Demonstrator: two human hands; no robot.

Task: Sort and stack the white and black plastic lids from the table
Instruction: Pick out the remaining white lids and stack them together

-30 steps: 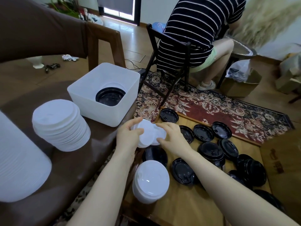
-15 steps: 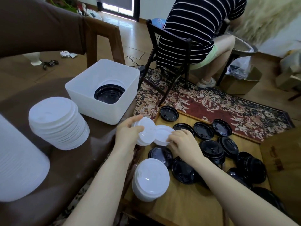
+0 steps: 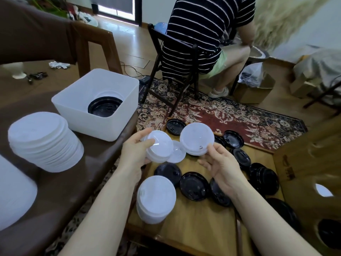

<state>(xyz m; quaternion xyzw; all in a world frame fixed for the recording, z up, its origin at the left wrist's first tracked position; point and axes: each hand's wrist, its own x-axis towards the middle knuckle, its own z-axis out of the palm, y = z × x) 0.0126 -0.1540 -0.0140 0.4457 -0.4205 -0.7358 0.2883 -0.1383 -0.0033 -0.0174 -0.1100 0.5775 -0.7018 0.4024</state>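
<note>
My left hand (image 3: pixel 135 152) grips a small stack of white lids (image 3: pixel 159 145) above the wooden table (image 3: pixel 193 224). My right hand (image 3: pixel 219 163) holds another short stack of white lids (image 3: pixel 197 138) by its lower edge, tilted up, just right of the first. A single white lid (image 3: pixel 177 153) lies on the table between them. A taller white stack (image 3: pixel 156 198) stands at the table's near left. Several black lids (image 3: pixel 194 185) lie scattered across the table to the right.
A white bin (image 3: pixel 96 124) holding black lids (image 3: pixel 104 106) sits on the brown surface at left, beside a large white lid stack (image 3: pixel 43 140). A person in a striped shirt (image 3: pixel 203 34) sits on a chair behind. A cardboard box (image 3: pixel 310 169) stands at right.
My right hand has lifted a short stack of white lids off the table and tilted it up. My left hand raised its stack slightly, and the two stacks moved apart.
</note>
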